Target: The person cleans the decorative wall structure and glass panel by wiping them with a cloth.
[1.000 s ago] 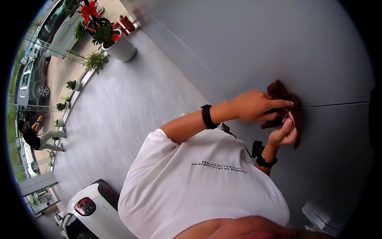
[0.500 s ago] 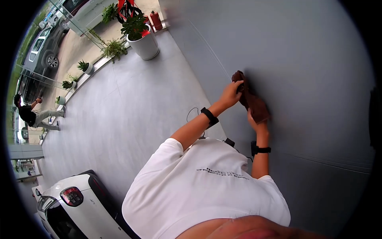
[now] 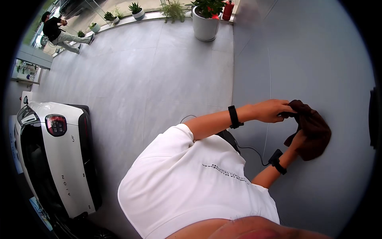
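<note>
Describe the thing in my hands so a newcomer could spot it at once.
Find the broad grey wall filling the picture's right side. Before it, the left hand holds the edge of a crumpled cloth that partly covers the right hand. Its dark brown colour and loose folds set it apart from the black bands at both wrists.

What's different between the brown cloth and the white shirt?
The cloth is dark brown; the shirt is white. The cloth is bunched, gripped by the left hand; the shirt is worn. The shirt has printed letters; the cloth shows none. Both are creased fabric.
</note>
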Demonstrator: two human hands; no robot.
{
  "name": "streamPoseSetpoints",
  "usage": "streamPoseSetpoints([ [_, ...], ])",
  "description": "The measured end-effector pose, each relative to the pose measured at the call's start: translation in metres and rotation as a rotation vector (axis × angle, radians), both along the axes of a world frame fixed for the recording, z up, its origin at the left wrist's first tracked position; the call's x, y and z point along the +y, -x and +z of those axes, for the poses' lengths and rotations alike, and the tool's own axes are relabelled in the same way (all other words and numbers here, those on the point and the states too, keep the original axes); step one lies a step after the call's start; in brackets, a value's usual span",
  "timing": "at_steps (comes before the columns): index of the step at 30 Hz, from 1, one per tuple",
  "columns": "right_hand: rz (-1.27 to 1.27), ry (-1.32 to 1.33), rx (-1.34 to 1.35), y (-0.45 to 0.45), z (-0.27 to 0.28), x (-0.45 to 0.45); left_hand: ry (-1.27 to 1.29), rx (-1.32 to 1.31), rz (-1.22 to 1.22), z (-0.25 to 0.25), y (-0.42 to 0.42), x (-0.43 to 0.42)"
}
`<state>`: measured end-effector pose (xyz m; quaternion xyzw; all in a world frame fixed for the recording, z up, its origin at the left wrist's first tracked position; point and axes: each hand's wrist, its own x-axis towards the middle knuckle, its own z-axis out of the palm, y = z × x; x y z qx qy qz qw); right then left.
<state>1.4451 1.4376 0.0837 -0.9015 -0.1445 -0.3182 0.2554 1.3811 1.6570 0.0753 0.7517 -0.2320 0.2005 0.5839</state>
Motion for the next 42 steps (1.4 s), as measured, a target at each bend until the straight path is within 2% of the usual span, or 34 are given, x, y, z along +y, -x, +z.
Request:
streamPoseSetpoints([
  [1, -0.035, 0.005, 0.159, -0.002, 0.002, 0.013, -0.01, -0.006, 0.001, -0.009, 0.004, 0.003],
  [2, 0.007, 0.071, 0.195, -0.019, -0.024, 0.019, 0.002, 0.071, 0.054, -0.026, -0.005, 0.009],
  [4, 0.251, -0.383, 0.313, -0.058, -0.094, 0.032, -0.001, 0.135, 0.086, -0.051, -0.023, 0.023],
  [6, 0.267, -0.358, 0.284, -0.076, -0.117, 0.06, 0.04, 0.229, 0.197, -0.068, -0.032, 0.045],
  [7, 0.064, 0.19, 0.204, -0.068, -0.101, 0.084, 0.029, 0.223, 0.171, -0.069, -0.041, 0.054],
  [8, 0.037, 0.175, 0.196, -0.065, -0.094, 0.094, 0.02, 0.238, 0.242, -0.066, -0.042, 0.059],
  [9, 0.148, 0.092, 0.194, -0.068, -0.089, 0.105, 0.011, 0.252, 0.316, -0.064, -0.045, 0.065],
  [10, 0.263, 0.015, 0.195, -0.076, -0.085, 0.12, 0.001, 0.248, 0.297, -0.057, -0.055, 0.077],
  [11, 0.246, 0.008, 0.193, -0.077, -0.074, 0.131, -0.022, 0.23, 0.292, -0.046, -0.064, 0.087],
  [14, 0.317, -0.239, 0.13, -0.122, -0.026, 0.176, -0.092, 0.168, 0.24, -0.013, -0.144, 0.125],
  [16, 0.263, -0.192, 0.093, -0.151, -0.008, 0.183, -0.136, 0.124, 0.181, 0.02, -0.191, 0.139],
  [18, 0.214, -0.132, 0.054, -0.17, 0.008, 0.192, -0.15, -0.041, 0.097, 0.062, -0.23, 0.143],
  [21, 0.291, -0.299, 0.19, -0.192, 0.024, 0.22, -0.239, -0.08, 0.094, 0.09, -0.278, 0.141],
  [23, 0.401, -0.384, 0.257, -0.194, 0.006, 0.224, -0.245, -0.098, 0.097, 0.066, -0.294, 0.134],
  [25, 0.382, -0.36, 0.284, -0.214, -0.057, 0.226, -0.236, -0.176, 0.12, 0.026, -0.312, 0.139],
  [26, 0.367, -0.348, 0.303, -0.217, -0.074, 0.23, -0.066, -0.011, 0.05, 0.013, -0.311, 0.14],
  [27, 0.352, -0.336, 0.322, -0.219, -0.09, 0.235, -0.069, -0.003, 0.045, -0.011, -0.315, 0.142],
  [29, 0.339, -0.167, 0.174, -0.212, -0.099, 0.248, 0.23, 0.214, 0.142, -0.069, -0.323, 0.146],
  [31, 0.307, -0.088, 0.185, -0.217, -0.101, 0.251, 0.229, 0.266, 0.131, -0.113, -0.335, 0.156],
  [32, 0.333, -0.175, 0.216, -0.217, -0.08, 0.252, 0.224, 0.322, 0.122, -0.123, -0.34, 0.162],
  [33, 0.361, -0.263, 0.248, -0.224, -0.058, 0.259, 0.226, 0.321, 0.127, -0.107, -0.347, 0.171],
  [35, 0.397, -0.435, 0.348, -0.227, -0.017, 0.268, 0.024, 0.281, 0.227, -0.044, -0.345, 0.174],
  [36, 0.396, -0.479, 0.242, -0.225, 0.009, 0.271, 0.021, 0.12, 0.241, -0.019, -0.349, 0.177],
  [37, 0.396, -0.524, 0.135, -0.227, 0.021, 0.278, 0.029, 0.124, 0.248, 0.001, -0.354, 0.181],
  [38, 0.402, -0.517, 0.143, -0.232, 0.012, 0.276, -0.042, -0.048, 0.327, 0.018, -0.362, 0.186],
  [39, 0.361, -0.643, 0.318, -0.238, -0.006, 0.266, -0.116, -0.223, 0.404, 0.028, -0.363, 0.193],
  [40, 0.315, -0.769, 0.493, -0.247, -0.014, 0.267, -0.114, -0.224, 0.41, 0.036, -0.365, 0.205],
  [41, 0.316, -0.766, 0.495, -0.254, -0.022, 0.276, -0.043, 0.013, 0.304, 0.043, -0.365, 0.221],
  [42, 0.271, -0.883, 0.502, -0.261, -0.024, 0.29, 0.028, 0.245, 0.192, 0.045, -0.365, 0.235],
])
